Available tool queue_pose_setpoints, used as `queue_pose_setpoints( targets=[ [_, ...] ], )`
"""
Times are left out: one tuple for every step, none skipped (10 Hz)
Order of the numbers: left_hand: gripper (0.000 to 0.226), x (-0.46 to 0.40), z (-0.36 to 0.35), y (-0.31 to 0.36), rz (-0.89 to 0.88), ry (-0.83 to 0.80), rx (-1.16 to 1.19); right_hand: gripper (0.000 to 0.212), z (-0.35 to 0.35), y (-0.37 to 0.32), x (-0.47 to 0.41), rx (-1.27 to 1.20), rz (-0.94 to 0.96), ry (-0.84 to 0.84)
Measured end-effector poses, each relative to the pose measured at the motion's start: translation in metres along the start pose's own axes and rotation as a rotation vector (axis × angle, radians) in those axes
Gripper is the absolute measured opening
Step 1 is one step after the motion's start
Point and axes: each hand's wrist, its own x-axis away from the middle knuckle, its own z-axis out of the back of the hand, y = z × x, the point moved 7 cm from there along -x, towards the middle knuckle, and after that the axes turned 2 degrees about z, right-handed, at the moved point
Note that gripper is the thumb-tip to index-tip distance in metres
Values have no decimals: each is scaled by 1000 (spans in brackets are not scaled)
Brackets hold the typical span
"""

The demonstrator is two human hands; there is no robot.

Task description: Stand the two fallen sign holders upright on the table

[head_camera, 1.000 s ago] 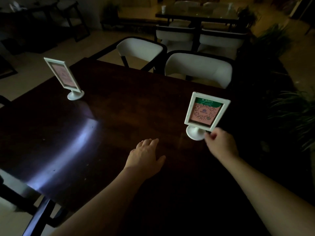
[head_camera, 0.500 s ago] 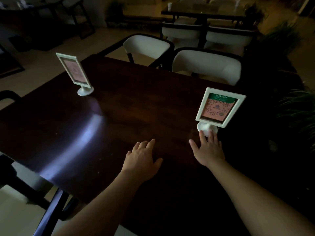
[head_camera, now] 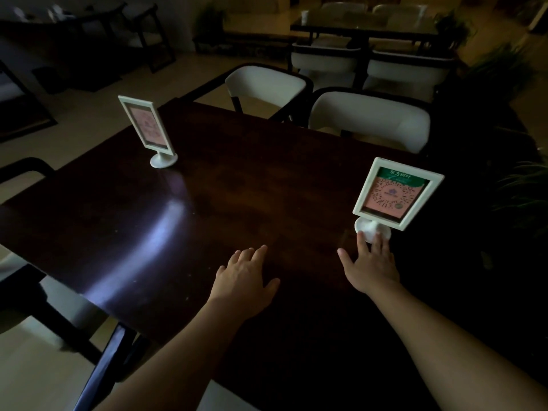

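Two white-framed sign holders stand upright on a dark wooden table (head_camera: pixel 237 179). The left sign holder (head_camera: pixel 146 127) is near the table's far left edge, on a round base, with a pink card in it. The right sign holder (head_camera: pixel 396 194) shows a green and pink QR card and stands near the right edge. My right hand (head_camera: pixel 370 265) lies flat with fingers spread, its fingertips touching that holder's round base. My left hand (head_camera: pixel 246 277) rests palm down on the table near the middle, holding nothing.
Two white-cushioned chairs (head_camera: pixel 367 120) are pushed in at the table's far side. Another dark chair (head_camera: pixel 26 170) sits at the left. Leafy plants (head_camera: pixel 522 188) fill the dim right side. A second table (head_camera: pixel 364 25) with chairs stands farther back.
My right hand has let go of the right sign holder's frame and flattened, fingers now at its base. The view shifted, so both holders appear further right. My left hand stayed put.
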Motion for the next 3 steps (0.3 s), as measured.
queue_pose_setpoints(
  targets=[
    [83,6,10,-4,-8,-15,18,79,10,3,11,13,58,60],
    [81,16,20,-9,-33,2,56,77,20,1,31,-37,128,124],
    [81,29,47,-22,-72,32,87,72,33,-7,66,-295,202,130]
  ],
)
